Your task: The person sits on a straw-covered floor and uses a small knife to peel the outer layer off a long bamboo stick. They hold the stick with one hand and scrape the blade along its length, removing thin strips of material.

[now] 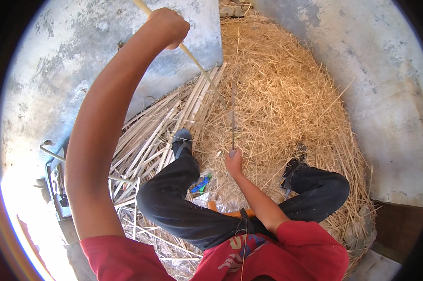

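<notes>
We log 1 pale strip (200,65), long axis running near-right from our raised left hand (167,25), clenched on it; right hand (233,161) grips 1 upright blade (233,117) over straw (286,103).

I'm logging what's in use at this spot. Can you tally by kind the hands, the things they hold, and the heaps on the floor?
Hands: 2, left hand and right hand
Cane strip held in the left hand: 1
Blade held in the right hand: 1
Straw heap: 1
Pile of split strips: 1
Total: 6
</notes>
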Demonstrator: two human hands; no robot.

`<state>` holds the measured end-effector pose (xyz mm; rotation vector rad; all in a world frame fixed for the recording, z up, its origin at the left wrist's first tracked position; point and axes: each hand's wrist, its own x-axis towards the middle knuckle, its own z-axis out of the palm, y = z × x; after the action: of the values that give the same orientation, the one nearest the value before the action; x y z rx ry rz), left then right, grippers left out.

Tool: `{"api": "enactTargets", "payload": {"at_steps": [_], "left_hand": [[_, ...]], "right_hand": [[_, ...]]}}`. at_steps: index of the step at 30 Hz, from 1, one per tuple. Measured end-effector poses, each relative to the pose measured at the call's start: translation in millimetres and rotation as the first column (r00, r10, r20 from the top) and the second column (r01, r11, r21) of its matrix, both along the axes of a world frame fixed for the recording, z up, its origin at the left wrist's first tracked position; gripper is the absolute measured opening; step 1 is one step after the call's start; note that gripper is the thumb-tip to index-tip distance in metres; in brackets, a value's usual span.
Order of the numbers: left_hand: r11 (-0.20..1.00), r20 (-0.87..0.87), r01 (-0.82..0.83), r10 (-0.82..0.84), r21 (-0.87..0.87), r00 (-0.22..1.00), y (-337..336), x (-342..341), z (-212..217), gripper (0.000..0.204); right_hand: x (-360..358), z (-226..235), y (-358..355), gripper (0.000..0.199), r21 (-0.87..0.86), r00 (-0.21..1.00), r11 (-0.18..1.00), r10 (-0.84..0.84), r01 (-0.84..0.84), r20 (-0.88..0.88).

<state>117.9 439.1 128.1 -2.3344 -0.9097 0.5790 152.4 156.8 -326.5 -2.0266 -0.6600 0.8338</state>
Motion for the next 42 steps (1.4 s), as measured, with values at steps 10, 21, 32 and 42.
{"api": "enactTargets", "payload": {"at_steps": [10,21,32,42], "left_hand": [[0.991,-0.041,-0.13,0.129,-0.019,0.991,9,-24,-6,0.024],[0.992,-0.017,-0.116,0.115,-0.057,0.993,-12,-27,-5,0.017],[0.987,-0.018,-0.117,0.116,-0.111,0.993,-51,-39,-2,0.022],[0.983,0.13,-0.018,0.043,-0.184,0.991,-126,-73,-113,0.016]], "right_hand": [[-6,23,9,0.026,0.105,0.997,0.994,0.028,-0.021,-0.072],[-3,-13,4,0.03,0.008,0.999,1.0,-0.017,0.018,-0.03],[54,-49,-55,0.012,-0.14,0.949,0.939,0.309,-0.315,-0.065],[130,257,-227,0.018,0.063,0.853,0.987,0.161,-0.15,-0.497]]}}
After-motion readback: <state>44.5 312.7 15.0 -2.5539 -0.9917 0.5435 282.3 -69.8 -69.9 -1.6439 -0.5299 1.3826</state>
